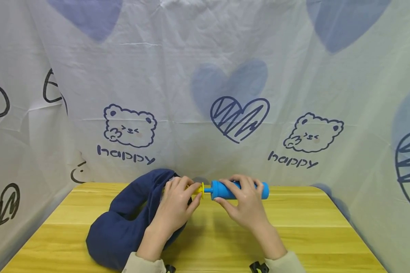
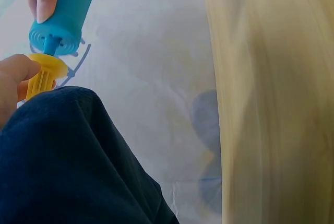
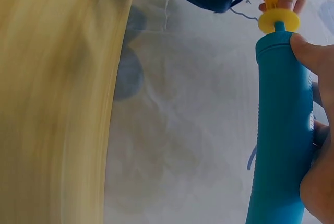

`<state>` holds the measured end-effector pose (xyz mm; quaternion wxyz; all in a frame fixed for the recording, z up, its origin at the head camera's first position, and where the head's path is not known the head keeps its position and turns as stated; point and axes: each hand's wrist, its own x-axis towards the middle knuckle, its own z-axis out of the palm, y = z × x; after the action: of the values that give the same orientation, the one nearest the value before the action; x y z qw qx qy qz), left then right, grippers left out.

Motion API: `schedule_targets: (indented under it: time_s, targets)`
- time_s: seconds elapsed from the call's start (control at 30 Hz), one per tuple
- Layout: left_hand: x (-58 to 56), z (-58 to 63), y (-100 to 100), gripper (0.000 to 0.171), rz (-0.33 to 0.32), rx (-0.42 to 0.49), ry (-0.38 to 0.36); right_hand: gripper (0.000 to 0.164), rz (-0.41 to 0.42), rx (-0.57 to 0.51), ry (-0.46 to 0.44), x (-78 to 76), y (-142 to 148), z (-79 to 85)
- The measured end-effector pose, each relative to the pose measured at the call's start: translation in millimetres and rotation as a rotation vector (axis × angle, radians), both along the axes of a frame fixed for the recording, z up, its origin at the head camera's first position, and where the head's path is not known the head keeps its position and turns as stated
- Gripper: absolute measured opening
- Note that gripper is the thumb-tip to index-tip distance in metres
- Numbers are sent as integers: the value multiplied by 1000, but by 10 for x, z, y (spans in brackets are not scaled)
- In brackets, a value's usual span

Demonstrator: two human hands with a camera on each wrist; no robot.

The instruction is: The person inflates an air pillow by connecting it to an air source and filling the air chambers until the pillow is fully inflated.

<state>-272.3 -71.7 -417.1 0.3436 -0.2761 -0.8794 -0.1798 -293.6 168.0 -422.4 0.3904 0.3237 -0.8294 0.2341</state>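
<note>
A blue hand pump (image 1: 221,191) lies level above the table, with a thin blue stem joining its body to a yellow flanged nozzle (image 1: 202,189). My left hand (image 1: 173,207) pinches the ribbed part of that nozzle between thumb and fingers, right beside the navy neck pillow (image 1: 124,231). The pillow's edge hides where the nozzle's far end goes. Around the pump's body, my right hand (image 1: 248,204) curls its fingers and thumb. From the right wrist view, the blue cylinder (image 3: 282,125) shows along its length, the thumb near its stem end.
Beneath the hands is a wooden table (image 1: 304,227), its back edge close to a white printed curtain (image 1: 184,144). The curtain also hangs on the left and right sides. The curved pillow takes up the table's left part.
</note>
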Motion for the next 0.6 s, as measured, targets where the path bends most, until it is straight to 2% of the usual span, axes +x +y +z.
schedule_targets:
  time_s: [0.6]
  targets:
    - [-4,-5,84,21,-4,-7,-9,54,-3,5,-10,7,-70,4]
